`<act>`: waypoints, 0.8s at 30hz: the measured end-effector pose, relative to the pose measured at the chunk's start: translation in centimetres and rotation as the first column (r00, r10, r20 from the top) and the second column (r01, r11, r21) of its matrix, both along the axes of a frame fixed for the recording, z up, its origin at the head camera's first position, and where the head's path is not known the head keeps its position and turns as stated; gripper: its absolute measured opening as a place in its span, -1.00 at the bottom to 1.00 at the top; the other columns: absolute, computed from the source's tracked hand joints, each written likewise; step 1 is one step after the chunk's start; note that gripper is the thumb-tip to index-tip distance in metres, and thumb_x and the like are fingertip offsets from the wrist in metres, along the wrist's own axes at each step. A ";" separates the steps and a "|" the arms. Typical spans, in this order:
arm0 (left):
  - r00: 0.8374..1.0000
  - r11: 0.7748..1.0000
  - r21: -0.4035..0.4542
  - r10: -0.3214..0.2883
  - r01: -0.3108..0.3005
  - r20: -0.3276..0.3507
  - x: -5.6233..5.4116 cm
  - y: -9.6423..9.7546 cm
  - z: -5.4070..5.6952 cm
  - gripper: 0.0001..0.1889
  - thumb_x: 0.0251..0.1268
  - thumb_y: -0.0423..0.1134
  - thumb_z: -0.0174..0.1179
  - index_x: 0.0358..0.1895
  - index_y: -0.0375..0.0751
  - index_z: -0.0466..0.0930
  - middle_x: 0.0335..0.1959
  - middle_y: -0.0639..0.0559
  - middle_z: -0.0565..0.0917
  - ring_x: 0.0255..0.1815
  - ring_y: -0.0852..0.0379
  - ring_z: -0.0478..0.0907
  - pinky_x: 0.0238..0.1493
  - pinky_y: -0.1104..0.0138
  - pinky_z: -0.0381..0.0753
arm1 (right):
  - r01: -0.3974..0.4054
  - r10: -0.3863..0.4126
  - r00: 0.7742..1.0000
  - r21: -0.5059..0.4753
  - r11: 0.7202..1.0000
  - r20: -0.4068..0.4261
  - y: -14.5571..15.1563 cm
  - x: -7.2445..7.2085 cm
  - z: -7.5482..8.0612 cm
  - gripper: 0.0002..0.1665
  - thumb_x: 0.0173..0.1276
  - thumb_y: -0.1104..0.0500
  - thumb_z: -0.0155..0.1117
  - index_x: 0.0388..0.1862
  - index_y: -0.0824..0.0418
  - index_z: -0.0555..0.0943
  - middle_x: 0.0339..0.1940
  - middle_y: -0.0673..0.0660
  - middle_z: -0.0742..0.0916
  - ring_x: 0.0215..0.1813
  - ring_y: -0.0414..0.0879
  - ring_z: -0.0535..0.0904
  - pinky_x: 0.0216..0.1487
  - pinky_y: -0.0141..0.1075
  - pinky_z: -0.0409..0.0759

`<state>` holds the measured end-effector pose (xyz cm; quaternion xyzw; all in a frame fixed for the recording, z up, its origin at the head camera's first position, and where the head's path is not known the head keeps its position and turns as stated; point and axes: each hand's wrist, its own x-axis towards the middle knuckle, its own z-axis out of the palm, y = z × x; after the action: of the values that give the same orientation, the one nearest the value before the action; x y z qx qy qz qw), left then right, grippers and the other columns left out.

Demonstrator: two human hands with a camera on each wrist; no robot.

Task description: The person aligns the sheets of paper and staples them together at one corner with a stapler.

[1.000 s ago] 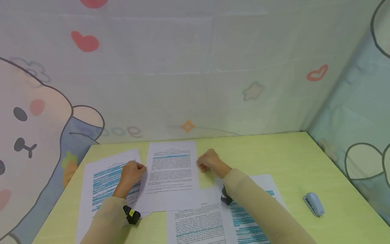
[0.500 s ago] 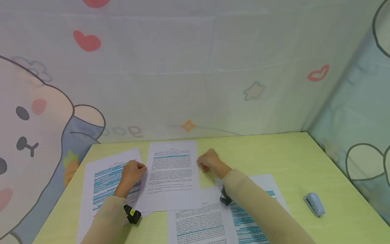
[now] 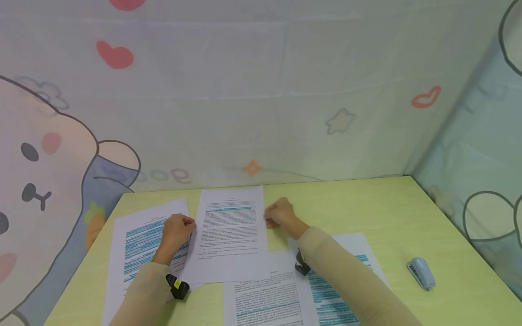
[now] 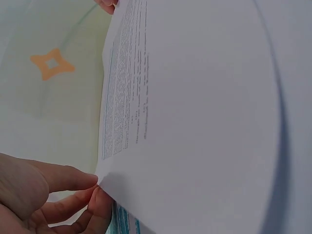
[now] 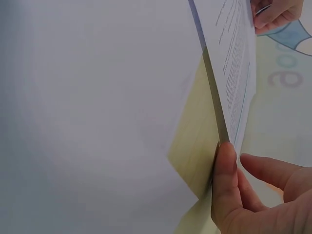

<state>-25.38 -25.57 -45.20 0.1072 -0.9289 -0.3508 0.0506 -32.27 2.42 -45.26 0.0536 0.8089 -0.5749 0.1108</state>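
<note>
A printed sheet of paper [image 3: 230, 267] with one blue-highlighted line lies at the middle back of the table, held at both side edges. On its left edge, my left hand [image 3: 176, 231] pinches the paper between thumb and fingers, as the left wrist view shows up close. My right hand [image 3: 282, 215] pinches the opposite edge; in the right wrist view its thumb and fingers [image 5: 225, 165] meet at the paper's margin. Beneath my left forearm rests another sheet [image 3: 140, 240] full of blue highlighting. The held sheet's lower edge overlaps a third printed page [image 3: 265, 294].
Under my right forearm lies a further highlighted sheet [image 3: 332, 294]. A pale blue stapler [image 3: 421, 273] stands on the right side of the yellow-green table [image 3: 408, 217]. A patterned cloth backdrop [image 3: 261, 90] rises behind the table's back edge.
The far edge of the held sheet has risen very slightly, and my right hand has shifted a touch upward with it. Both hands stay at the same edges.
</note>
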 end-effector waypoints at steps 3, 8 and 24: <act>1.000 1.000 0.006 -0.002 0.002 -0.016 0.0 0.0 -0.1 -0.82 0.33 -0.43 0.15 -0.17 -0.52 0.65 -0.21 -0.37 0.65 -0.25 -0.17 0.61 -0.29 0.09 0.65 | 0.004 -0.004 1.000 -0.012 1.000 0.001 0.1 0.0 -0.1 -0.80 0.18 0.55 0.34 -0.18 0.55 0.64 -0.43 0.30 0.73 -0.60 -0.08 0.65 -0.44 -0.27 0.75; 0.999 1.000 0.008 0.004 -0.003 -0.035 -0.1 0.0 -0.1 -0.83 0.34 -0.44 0.14 -0.17 -0.52 0.65 -0.21 -0.38 0.65 -0.21 -0.23 0.62 -0.24 0.03 0.67 | 0.004 -0.004 1.000 -0.019 1.000 -0.008 0.1 -0.2 -0.3 -0.79 0.16 0.56 0.37 -0.19 0.55 0.65 -0.41 0.31 0.73 -0.62 -0.10 0.64 -0.47 -0.29 0.73; 0.998 0.994 0.096 0.050 -0.048 -0.023 -0.4 -0.4 -0.6 -0.82 0.34 -0.38 0.18 -0.17 -0.47 0.68 -0.26 -0.31 0.68 -0.36 -0.04 0.61 -0.49 0.35 0.53 | 0.000 -0.001 0.999 -0.027 1.000 -0.046 0.1 0.1 -0.2 -0.77 0.15 0.57 0.36 -0.16 0.56 0.65 -0.32 0.36 0.74 -0.64 -0.12 0.64 -0.49 -0.35 0.71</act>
<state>-25.81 -26.01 -45.76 0.1277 -0.9075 -0.3948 0.0657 -32.18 2.53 -45.48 0.0390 0.8033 -0.5870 0.0927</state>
